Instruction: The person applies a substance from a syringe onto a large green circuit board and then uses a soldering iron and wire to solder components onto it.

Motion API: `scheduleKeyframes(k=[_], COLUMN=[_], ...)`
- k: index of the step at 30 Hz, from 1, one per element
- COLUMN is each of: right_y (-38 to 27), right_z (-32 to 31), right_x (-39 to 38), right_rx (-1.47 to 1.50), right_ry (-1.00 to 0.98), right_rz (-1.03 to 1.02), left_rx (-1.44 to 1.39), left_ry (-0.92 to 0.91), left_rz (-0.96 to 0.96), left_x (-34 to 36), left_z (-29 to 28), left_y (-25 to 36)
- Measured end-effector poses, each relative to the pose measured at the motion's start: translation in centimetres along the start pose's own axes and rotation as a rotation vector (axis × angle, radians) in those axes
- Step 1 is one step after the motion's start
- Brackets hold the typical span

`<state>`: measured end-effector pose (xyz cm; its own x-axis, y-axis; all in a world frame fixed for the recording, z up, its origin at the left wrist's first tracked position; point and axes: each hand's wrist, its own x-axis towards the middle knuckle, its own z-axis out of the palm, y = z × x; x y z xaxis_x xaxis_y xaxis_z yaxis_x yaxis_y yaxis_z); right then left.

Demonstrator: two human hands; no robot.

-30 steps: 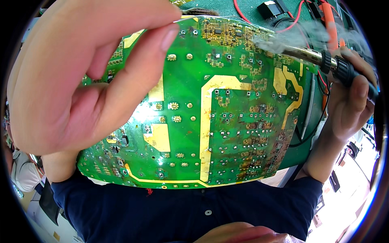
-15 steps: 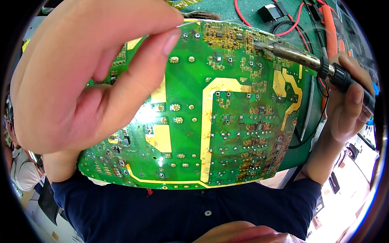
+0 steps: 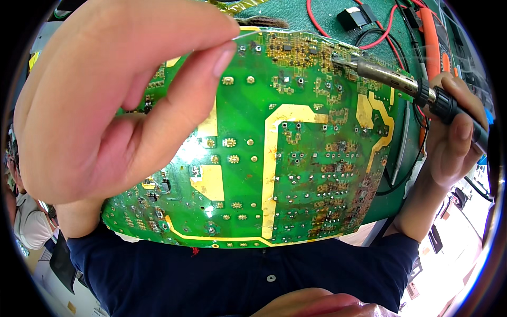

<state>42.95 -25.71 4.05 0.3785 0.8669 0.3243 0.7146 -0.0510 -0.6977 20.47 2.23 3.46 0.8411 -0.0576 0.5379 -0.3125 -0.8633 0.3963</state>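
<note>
A large green circuit board (image 3: 237, 116) with gold traces fills the middle, its lower right part browned and stained. My left hand (image 3: 121, 105) is closed in a pinch above the board's upper left, with a thin solder wire (image 3: 247, 35) between thumb and forefinger. The wire runs rightward along the board's far edge. In my right hand (image 3: 454, 134) is a soldering iron (image 3: 391, 76), gripped by its black handle. Its tip points left at the small parts near the board's upper right edge; whether it touches them I cannot tell. My left hand hides the board's upper left.
A green mat (image 3: 301, 13) lies under the board. On it are red and black leads, a black block-shaped component (image 3: 355, 19), a brown-bristled brush (image 3: 264, 22) and an orange-handled tool (image 3: 430, 42). A thin metal rod (image 3: 402, 142) lies right of the board. Another person (image 3: 31, 222) is at far left.
The board has shifted very slightly downward in view. The solder wire now bows a little more, and the wisp of smoke by the iron has thinned and drifted. Both hands keep their grips.
</note>
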Motion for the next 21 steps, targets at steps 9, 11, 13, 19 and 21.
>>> scheduleKeyframes(k=[9, 11, 13, 19, 21], right_y=[-0.7, -0.3, -0.3, -0.5, -0.6], right_z=[0.4, 0.6, 0.7, -0.1, 0.4], right_x=[0.5, -0.1, -0.1, 0.3, 0.0], right_rx=[-0.054, -0.037, -0.073, -0.188, -0.064], right_ry=[0.001, 0.022, 0.026, -0.004, 0.059], right_rz=[-0.006, 0.021, 0.009, -0.090, 0.045], left_rx=[-0.027, -0.033, -0.042, -0.021, 0.000], left_ry=[0.014, 0.000, -0.001, 0.027, 0.026], left_rz=[0.005, 0.000, 0.007, 0.060, 0.057], left_x=[-0.3, -0.2, -0.2, 0.1, 0.1], left_z=[-0.4, 0.1, 0.3, 0.2, 0.1], left_y=[-0.5, 0.0, -0.3, -0.3, -0.2])
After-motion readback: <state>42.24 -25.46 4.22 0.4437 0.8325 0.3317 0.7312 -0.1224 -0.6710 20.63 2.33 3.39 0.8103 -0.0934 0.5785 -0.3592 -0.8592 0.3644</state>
